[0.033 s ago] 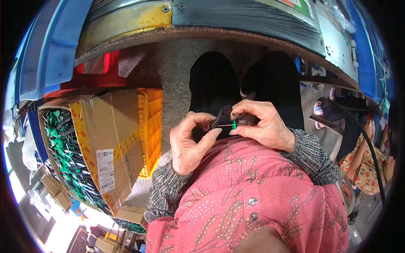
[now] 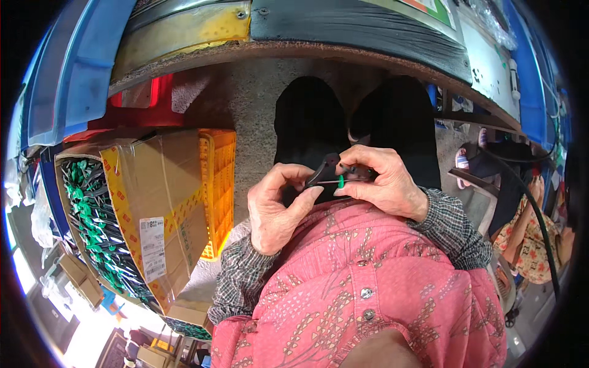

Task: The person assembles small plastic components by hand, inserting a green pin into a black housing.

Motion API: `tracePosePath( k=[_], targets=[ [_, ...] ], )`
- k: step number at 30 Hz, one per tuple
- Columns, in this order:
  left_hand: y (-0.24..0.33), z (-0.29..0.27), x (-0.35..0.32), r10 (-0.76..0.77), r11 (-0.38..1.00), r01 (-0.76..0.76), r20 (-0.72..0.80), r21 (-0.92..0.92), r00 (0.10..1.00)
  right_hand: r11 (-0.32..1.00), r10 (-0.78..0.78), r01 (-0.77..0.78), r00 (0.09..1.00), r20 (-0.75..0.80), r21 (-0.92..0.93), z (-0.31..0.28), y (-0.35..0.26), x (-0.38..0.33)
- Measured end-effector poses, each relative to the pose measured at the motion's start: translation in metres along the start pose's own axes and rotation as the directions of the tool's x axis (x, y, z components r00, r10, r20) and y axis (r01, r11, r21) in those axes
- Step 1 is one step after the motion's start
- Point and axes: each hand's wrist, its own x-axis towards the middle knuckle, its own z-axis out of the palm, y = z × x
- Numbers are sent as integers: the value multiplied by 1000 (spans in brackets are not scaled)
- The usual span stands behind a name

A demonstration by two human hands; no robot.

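Both of my hands meet over my lap, just above the pink apron. My left hand point(image 2: 276, 205) is closed, thumb and fingers pinching a dark curved part point(image 2: 326, 168). From it a thin straight rod point(image 2: 327, 183) runs across to the right hand. Near the fingertips of my right hand point(image 2: 389, 184), a small bright green piece point(image 2: 341, 181) sits on the rod. The right thumb and forefinger are closed around that end, and a dark piece shows partly beneath the fingers. The exact kind of this black and green item is too small to tell.
To the left stands an open carton point(image 2: 161, 208) filled with black and green pieces point(image 2: 92, 214). Beside it are a yellow crate point(image 2: 218, 190) and a red plastic stool point(image 2: 161, 98). A worn workbench edge point(image 2: 294, 49) spans the front. A black cable point(image 2: 537, 211) hangs at right.
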Motion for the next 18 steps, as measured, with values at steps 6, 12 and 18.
tracePosePath(
  k=[6,12,18],
  targets=[
    [8,14,-1,-102,972,115,75,-204,992,999,20,-17,998,-51,48,-7,11,-7],
    [11,27,8,19,1000,-18,31,-7,999,992,104,-98,992,-74,74,-20,18,-15],
    [13,36,16,109,986,-113,40,121,993,997,68,-70,994,-87,-19,-28,31,-18]
  ],
)
